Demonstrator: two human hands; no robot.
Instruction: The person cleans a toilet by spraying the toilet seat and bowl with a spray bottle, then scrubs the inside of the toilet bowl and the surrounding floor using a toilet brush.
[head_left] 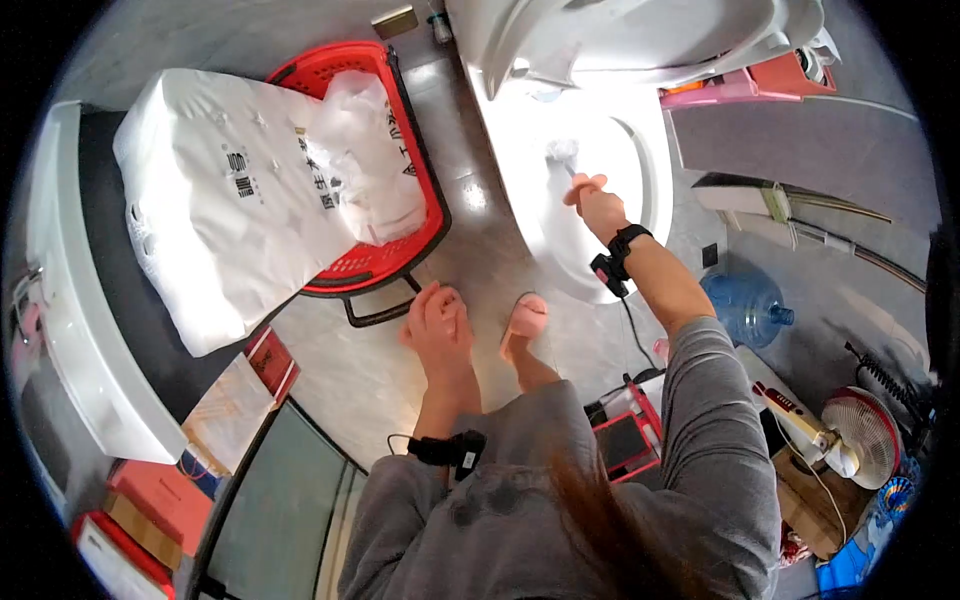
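Observation:
My right hand [600, 210] is wrapped round the handle of a toilet brush [563, 153]. The brush's pale head is down in the white toilet bowl [655, 185], and glare washes out much of the bowl's inside. My left hand [438, 322] hangs at my front, holding nothing, its fingers loosely bent and apart. It is near the black handle [382, 312] of a red basket [435, 215]; whether they touch I cannot tell.
Large white printed bags [230, 200] fill the basket. A blue water bottle [745, 308] lies right of the toilet, with a fan [862, 435] and boxes below it. A white sink edge [100, 330] runs along the left. My slippered foot [527, 315] is on the tiles.

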